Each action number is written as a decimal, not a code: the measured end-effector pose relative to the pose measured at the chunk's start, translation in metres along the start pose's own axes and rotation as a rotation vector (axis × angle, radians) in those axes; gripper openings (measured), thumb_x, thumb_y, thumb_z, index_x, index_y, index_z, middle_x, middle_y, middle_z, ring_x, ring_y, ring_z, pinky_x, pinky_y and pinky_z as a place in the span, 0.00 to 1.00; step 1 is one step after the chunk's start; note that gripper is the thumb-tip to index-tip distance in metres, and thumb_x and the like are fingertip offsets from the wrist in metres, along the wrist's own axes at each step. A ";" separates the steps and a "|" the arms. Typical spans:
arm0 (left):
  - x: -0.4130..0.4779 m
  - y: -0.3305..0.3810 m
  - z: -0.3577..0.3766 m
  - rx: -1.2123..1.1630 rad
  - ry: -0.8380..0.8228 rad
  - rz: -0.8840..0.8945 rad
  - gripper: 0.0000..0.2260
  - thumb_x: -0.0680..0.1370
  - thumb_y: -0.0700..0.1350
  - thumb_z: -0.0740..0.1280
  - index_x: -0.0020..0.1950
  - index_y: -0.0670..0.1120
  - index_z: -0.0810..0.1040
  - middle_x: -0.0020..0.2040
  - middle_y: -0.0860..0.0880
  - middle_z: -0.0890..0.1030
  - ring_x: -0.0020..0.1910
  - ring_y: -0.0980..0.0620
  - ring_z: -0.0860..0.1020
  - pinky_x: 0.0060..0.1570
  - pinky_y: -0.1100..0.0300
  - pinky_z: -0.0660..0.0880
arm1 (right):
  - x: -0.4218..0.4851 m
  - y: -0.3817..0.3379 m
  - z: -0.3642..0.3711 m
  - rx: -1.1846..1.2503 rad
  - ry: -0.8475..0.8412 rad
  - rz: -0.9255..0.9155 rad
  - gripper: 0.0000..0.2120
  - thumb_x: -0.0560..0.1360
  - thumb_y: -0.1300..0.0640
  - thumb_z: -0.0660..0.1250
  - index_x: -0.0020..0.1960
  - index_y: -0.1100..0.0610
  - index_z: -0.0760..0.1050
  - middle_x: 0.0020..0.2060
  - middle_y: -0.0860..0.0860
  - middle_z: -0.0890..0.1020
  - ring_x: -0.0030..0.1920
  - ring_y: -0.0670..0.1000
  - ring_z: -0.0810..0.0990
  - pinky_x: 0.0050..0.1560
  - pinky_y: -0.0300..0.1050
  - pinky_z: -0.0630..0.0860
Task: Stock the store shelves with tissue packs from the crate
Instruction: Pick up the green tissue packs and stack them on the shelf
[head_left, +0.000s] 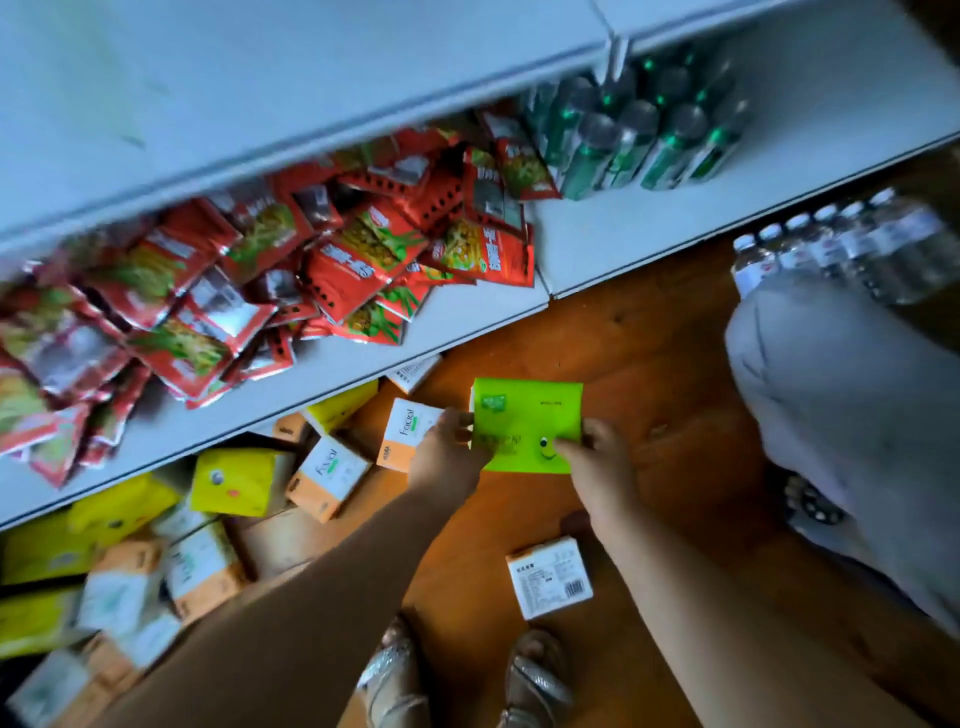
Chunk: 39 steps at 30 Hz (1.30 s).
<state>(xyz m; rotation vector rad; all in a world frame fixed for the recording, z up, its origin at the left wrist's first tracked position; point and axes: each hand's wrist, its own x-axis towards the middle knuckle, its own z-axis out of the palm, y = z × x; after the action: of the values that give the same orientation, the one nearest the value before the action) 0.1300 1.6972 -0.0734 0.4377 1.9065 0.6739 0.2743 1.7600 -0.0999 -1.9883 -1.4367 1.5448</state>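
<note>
Green tissue pack (527, 410) held above the wooden floor (649, 364), in front of the shelf (467, 322) of red snack packets (363, 244); left edge pinched by left hand (449, 457), lower right edge pinched by right hand (597, 462). White tissue pack (549, 577) lying on floor below. Yellow and orange-white packs (327, 478) heaped beneath the shelf.

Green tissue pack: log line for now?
green tissue pack | gripped by left hand and right hand | over wooden floor | not yet shelved
</note>
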 end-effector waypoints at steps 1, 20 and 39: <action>-0.024 0.020 -0.015 -0.030 0.021 0.009 0.11 0.72 0.36 0.69 0.53 0.45 0.74 0.49 0.43 0.79 0.42 0.44 0.78 0.40 0.59 0.75 | -0.022 -0.028 -0.011 0.019 0.003 -0.019 0.06 0.70 0.63 0.69 0.46 0.59 0.76 0.43 0.58 0.81 0.44 0.56 0.79 0.40 0.43 0.68; -0.401 0.373 -0.300 -0.184 0.469 0.657 0.10 0.75 0.43 0.67 0.56 0.46 0.76 0.51 0.45 0.81 0.47 0.46 0.80 0.45 0.58 0.72 | -0.362 -0.506 -0.147 0.280 0.042 -0.694 0.07 0.72 0.64 0.68 0.49 0.61 0.74 0.43 0.56 0.79 0.45 0.54 0.77 0.45 0.47 0.70; -0.401 0.413 -0.389 -0.073 0.508 0.732 0.19 0.75 0.44 0.67 0.66 0.47 0.74 0.56 0.45 0.79 0.50 0.46 0.80 0.51 0.57 0.74 | -0.388 -0.618 -0.117 0.164 0.028 -0.670 0.05 0.71 0.61 0.68 0.46 0.60 0.77 0.38 0.55 0.78 0.39 0.55 0.75 0.36 0.45 0.66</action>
<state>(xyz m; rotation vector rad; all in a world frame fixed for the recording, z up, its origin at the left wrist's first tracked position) -0.0584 1.6871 0.5952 1.0134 2.1715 1.4347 0.0542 1.7931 0.6048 -1.2352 -1.6649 1.2647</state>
